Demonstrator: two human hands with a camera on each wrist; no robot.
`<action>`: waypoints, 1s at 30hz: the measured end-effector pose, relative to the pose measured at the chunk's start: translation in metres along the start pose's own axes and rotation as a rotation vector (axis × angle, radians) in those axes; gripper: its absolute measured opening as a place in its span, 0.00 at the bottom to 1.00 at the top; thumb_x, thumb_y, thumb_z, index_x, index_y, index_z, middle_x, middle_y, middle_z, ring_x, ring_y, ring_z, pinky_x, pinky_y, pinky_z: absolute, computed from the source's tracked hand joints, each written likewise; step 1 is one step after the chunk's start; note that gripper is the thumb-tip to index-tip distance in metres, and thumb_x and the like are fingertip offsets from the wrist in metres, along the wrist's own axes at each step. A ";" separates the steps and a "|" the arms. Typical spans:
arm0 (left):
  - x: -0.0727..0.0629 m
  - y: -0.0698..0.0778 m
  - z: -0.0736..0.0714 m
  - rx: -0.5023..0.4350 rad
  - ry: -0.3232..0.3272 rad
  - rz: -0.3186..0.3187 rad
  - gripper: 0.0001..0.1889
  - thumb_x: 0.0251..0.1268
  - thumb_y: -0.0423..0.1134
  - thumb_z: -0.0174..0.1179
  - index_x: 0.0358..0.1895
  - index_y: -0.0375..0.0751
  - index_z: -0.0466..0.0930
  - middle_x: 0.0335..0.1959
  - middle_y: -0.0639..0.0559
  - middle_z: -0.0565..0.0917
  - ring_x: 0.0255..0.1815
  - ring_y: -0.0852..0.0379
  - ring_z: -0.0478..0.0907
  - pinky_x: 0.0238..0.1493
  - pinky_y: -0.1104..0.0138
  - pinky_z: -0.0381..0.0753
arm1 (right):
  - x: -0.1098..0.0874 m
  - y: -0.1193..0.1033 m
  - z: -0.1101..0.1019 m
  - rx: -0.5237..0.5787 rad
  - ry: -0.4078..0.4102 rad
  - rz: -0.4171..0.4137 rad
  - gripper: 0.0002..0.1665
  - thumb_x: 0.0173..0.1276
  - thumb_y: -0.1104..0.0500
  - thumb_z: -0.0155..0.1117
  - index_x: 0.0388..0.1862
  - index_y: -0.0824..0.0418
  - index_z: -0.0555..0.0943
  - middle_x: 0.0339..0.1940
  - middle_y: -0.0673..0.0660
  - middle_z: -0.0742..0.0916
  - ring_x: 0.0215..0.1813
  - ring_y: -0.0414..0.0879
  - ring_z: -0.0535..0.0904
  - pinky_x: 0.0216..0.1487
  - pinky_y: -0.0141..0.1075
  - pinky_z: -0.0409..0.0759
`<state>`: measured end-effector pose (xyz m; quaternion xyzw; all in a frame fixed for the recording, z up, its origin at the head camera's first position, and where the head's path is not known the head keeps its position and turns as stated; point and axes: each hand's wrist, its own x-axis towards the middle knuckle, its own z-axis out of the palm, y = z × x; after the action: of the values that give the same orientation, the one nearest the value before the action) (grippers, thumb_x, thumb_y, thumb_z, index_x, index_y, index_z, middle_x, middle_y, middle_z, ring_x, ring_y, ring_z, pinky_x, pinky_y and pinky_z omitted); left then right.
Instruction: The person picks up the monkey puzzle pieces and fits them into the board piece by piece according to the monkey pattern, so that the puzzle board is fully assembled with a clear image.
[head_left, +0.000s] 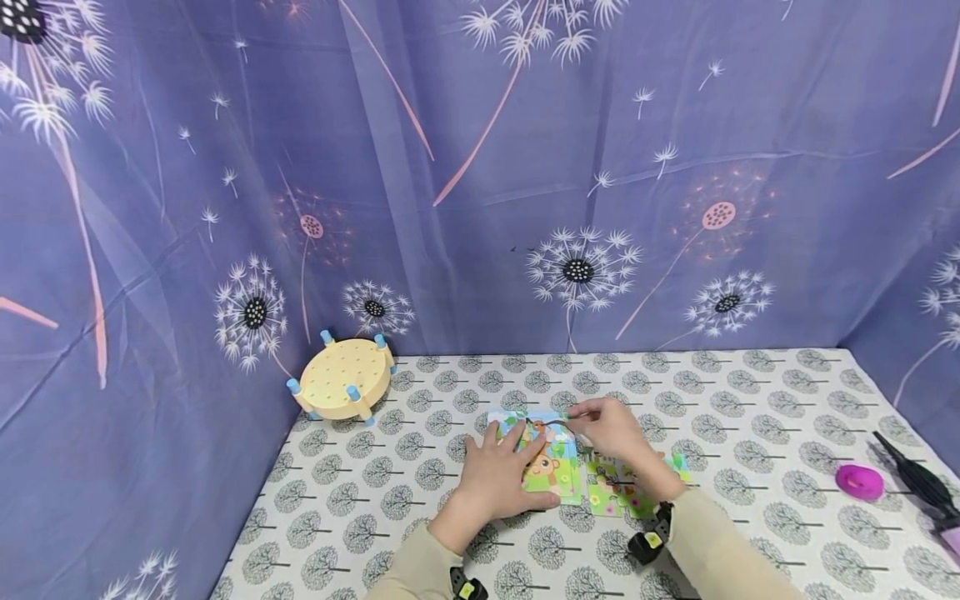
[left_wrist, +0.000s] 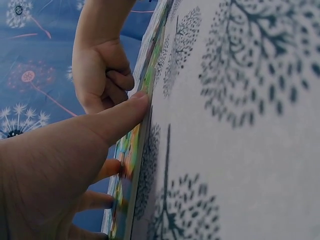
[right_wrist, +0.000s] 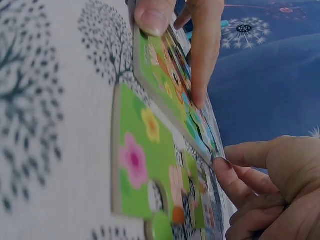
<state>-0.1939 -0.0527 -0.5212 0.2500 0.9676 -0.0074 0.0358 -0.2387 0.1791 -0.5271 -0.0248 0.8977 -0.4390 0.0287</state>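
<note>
A jigsaw puzzle board [head_left: 573, 479] with a bear picture lies on the patterned cloth. My left hand [head_left: 498, 475] is spread over its left part, with the thumb along the near edge, also seen in the left wrist view [left_wrist: 55, 160]. At the far right corner, the thumb and forefinger of my right hand [head_left: 611, 429] pinch a puzzle piece, mostly hidden by the fingers. A dark curved gap runs beside that corner. Joined puzzle pieces [right_wrist: 132, 195], green with flowers, lie right of the board, partly under the right forearm in the head view.
A yellow round stool-like object [head_left: 345, 379] with blue-tipped legs stands at the back left. To the right lie a magenta oval dish [head_left: 859, 482] and a black long-tipped tool [head_left: 922, 483]. A purple dandelion curtain [head_left: 480, 250] hangs behind the table.
</note>
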 end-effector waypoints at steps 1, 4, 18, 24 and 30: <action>0.000 0.000 0.000 0.002 -0.002 0.000 0.51 0.55 0.86 0.49 0.83 0.71 0.56 0.83 0.52 0.60 0.78 0.33 0.59 0.65 0.29 0.68 | -0.001 0.001 -0.002 -0.001 0.001 -0.002 0.13 0.68 0.58 0.73 0.48 0.62 0.89 0.39 0.54 0.90 0.36 0.45 0.84 0.35 0.38 0.82; 0.002 0.000 0.001 0.010 -0.001 0.003 0.51 0.55 0.86 0.49 0.83 0.71 0.56 0.83 0.51 0.60 0.78 0.33 0.60 0.66 0.30 0.68 | -0.004 0.005 -0.008 0.009 0.004 0.004 0.12 0.68 0.58 0.72 0.48 0.62 0.89 0.40 0.56 0.90 0.35 0.47 0.84 0.35 0.38 0.82; 0.007 -0.001 0.005 0.044 0.069 0.103 0.50 0.58 0.84 0.50 0.82 0.64 0.61 0.81 0.52 0.62 0.78 0.35 0.60 0.70 0.33 0.65 | -0.026 0.027 -0.041 -0.071 -0.072 -0.054 0.13 0.66 0.55 0.75 0.45 0.61 0.88 0.35 0.50 0.89 0.36 0.44 0.83 0.43 0.43 0.83; 0.012 0.000 0.011 0.038 0.067 0.175 0.50 0.62 0.84 0.44 0.84 0.62 0.57 0.83 0.55 0.58 0.80 0.35 0.57 0.70 0.31 0.65 | -0.034 0.034 -0.051 -0.001 -0.196 -0.146 0.15 0.67 0.57 0.76 0.49 0.65 0.88 0.34 0.51 0.86 0.27 0.43 0.77 0.33 0.35 0.80; 0.014 0.001 0.014 0.033 0.050 0.165 0.50 0.61 0.85 0.42 0.83 0.64 0.57 0.84 0.56 0.58 0.81 0.35 0.56 0.70 0.31 0.65 | -0.037 0.038 -0.052 -0.044 -0.254 -0.221 0.21 0.62 0.54 0.80 0.51 0.63 0.88 0.37 0.51 0.84 0.34 0.42 0.77 0.39 0.34 0.80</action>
<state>-0.2043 -0.0457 -0.5361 0.3294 0.9441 -0.0140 0.0078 -0.2064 0.2459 -0.5243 -0.1790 0.8882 -0.4129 0.0928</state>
